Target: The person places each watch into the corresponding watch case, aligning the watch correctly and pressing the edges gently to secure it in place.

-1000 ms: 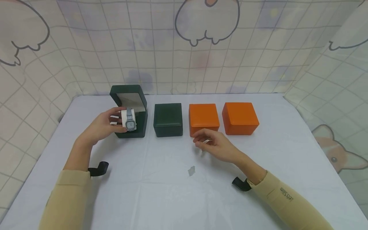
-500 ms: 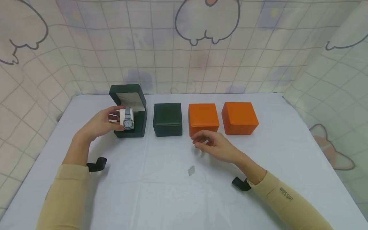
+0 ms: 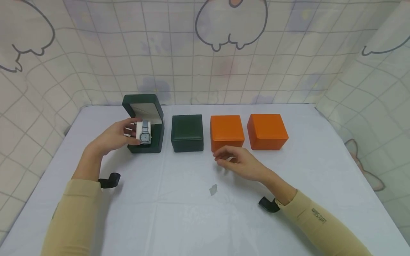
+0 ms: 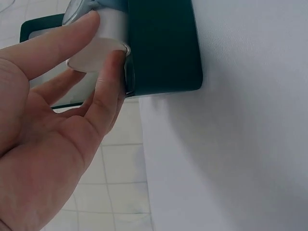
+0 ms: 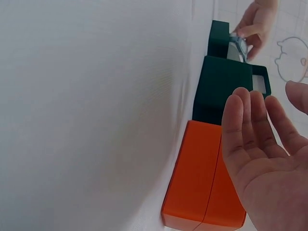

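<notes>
In the head view, my left hand (image 3: 110,138) pinches a white cushion (image 3: 138,128) with a wristwatch (image 3: 145,137) strapped round it. The watch has a grey-blue band and a squarish dial. It is at the base of a dark green watch box (image 3: 158,139), whose lid stands up behind with a pale lining. In the left wrist view, the thumb (image 4: 57,45) presses the watch side and the other fingers lie behind the cushion, just beside the box wall. My right hand (image 3: 241,161), loosely bent and holding nothing, hovers in front of the nearer orange box (image 3: 226,128).
A closed green box (image 3: 187,128) stands between the open box and the orange one. Another orange box (image 3: 268,129) is at the right of the row. A small grey patch (image 3: 213,190) marks the white tabletop (image 3: 182,224). Patterned cloth (image 3: 179,64) encloses the back and sides.
My left hand and the watch on its cushion have shifted slightly left and back right, while the left forearm has edged forward. The right hand is nearly still.
</notes>
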`<state>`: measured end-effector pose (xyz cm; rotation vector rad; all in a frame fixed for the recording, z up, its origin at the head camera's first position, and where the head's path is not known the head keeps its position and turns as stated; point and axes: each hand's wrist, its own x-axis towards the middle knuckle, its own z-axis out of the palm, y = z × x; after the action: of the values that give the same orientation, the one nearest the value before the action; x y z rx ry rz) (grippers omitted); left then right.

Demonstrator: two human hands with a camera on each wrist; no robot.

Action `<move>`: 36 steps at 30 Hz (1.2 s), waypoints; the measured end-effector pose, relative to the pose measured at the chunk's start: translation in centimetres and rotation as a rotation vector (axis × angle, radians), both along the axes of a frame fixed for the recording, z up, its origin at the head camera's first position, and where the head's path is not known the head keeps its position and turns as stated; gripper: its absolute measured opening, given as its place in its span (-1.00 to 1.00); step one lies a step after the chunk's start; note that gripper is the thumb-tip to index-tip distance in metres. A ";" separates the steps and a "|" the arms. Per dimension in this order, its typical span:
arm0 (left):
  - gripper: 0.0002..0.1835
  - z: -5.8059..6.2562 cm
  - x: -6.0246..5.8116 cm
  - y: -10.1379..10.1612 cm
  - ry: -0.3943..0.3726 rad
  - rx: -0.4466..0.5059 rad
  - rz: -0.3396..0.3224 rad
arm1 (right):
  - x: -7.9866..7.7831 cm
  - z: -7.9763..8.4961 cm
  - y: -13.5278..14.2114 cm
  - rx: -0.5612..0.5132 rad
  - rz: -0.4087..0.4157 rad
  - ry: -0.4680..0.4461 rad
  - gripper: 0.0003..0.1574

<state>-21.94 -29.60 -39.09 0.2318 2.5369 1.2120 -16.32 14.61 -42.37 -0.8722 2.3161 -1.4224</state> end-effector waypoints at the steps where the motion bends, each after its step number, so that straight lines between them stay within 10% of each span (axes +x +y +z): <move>1: -0.12 0.0 0.0 0.0 0.001 -0.001 -0.005 | 0.0 0.0 0.0 0.000 0.001 0.002 -0.67; 26: -0.27 -0.6 -0.9 0.5 0.103 -0.207 -0.067 | -0.1 -0.3 0.1 0.032 0.012 -0.004 -0.64; 36: -0.44 0.0 0.5 0.0 0.164 -0.276 0.131 | -0.1 -0.3 0.4 0.038 0.019 0.003 -0.65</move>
<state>-21.42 -29.57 -39.14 0.1055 2.8643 0.9029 -16.42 14.98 -42.69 -0.8838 2.3235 -1.3656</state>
